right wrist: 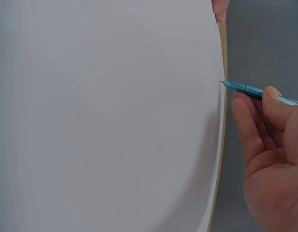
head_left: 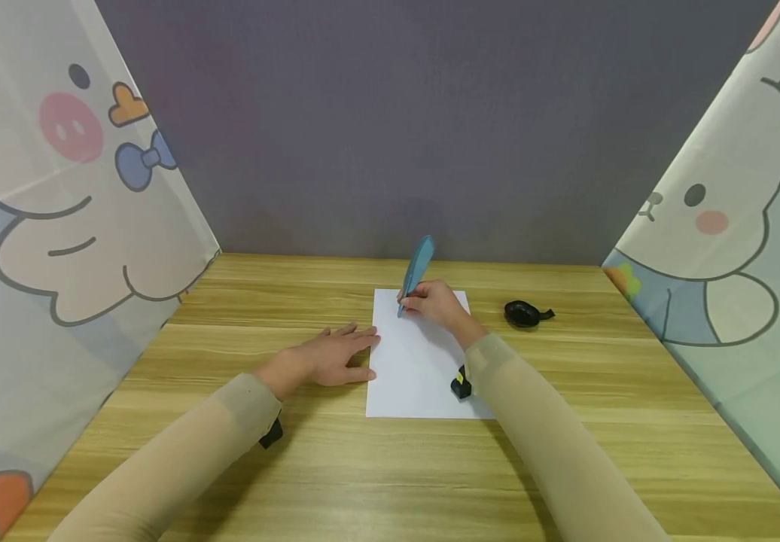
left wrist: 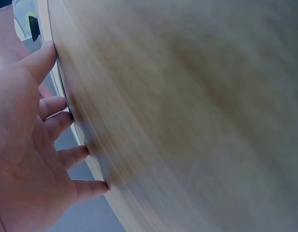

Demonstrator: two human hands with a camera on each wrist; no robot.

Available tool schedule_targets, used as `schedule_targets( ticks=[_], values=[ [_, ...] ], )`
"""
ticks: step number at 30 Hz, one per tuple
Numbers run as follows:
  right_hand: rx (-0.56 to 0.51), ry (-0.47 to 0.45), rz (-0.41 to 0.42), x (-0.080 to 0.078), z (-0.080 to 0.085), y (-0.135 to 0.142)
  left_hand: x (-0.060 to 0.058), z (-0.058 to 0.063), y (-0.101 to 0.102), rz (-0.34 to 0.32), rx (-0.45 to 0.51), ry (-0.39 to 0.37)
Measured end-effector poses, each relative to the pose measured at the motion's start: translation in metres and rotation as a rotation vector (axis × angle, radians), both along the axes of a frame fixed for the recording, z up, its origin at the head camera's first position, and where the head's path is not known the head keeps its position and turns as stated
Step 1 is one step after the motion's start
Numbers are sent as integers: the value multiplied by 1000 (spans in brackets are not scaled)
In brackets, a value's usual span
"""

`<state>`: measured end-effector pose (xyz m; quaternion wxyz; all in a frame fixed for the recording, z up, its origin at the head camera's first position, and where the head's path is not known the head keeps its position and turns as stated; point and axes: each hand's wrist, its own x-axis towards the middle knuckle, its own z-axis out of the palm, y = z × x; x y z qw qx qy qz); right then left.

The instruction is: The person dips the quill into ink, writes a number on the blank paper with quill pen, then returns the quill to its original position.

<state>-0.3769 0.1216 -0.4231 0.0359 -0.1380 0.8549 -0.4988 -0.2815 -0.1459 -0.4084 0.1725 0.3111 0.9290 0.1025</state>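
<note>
A blue pen (head_left: 419,260) with a feather-shaped top stands tilted over a blank white sheet of paper (head_left: 403,380). My right hand (head_left: 436,302) pinches it low on the barrel, above the upper part of the sheet. In the right wrist view the fine tip of the pen (right wrist: 243,88) is right at the paper's surface. My left hand (head_left: 332,357) rests with fingers spread, fingertips at the sheet's left edge. In the left wrist view the fingertips and thumb of the left hand (left wrist: 37,125) press down along the surface.
A small black oval dish (head_left: 522,314) with a short handle lies right of the paper on the wooden table (head_left: 336,474). A dark grey panel (head_left: 390,135) stands behind the table. Cartoon-printed sheets (head_left: 92,248) hang at both sides.
</note>
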Motion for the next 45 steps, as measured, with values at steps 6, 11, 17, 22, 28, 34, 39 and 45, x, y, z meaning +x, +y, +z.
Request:
schedule_targets(
  ticks=[6, 11, 17, 22, 28, 34, 39, 45],
  values=[
    [21, 1, 21, 4, 2, -2, 0, 0, 0, -1, -1, 2],
    [1, -25, 38, 6, 2, -5, 0, -1, 0, 0, -3, 2],
    [-17, -47, 51, 7, 1, -8, -1, -2, -1, 0, -5, 3],
    [-24, -52, 71, 10, 1, -9, -1, -3, -1, -2, -4, 2],
    [-27, -55, 92, 13, 0, -11, -2, -3, -1, -1, 3, 1],
    [-30, -64, 107, 17, 2, -13, -1, -3, -1, -3, 10, 4],
    [-29, -67, 115, 19, 2, -15, -2, -4, -1, -6, 4, 8],
    [-24, -72, 127, 24, 4, -17, -1, -3, -1, -9, 7, 6]
  ],
)
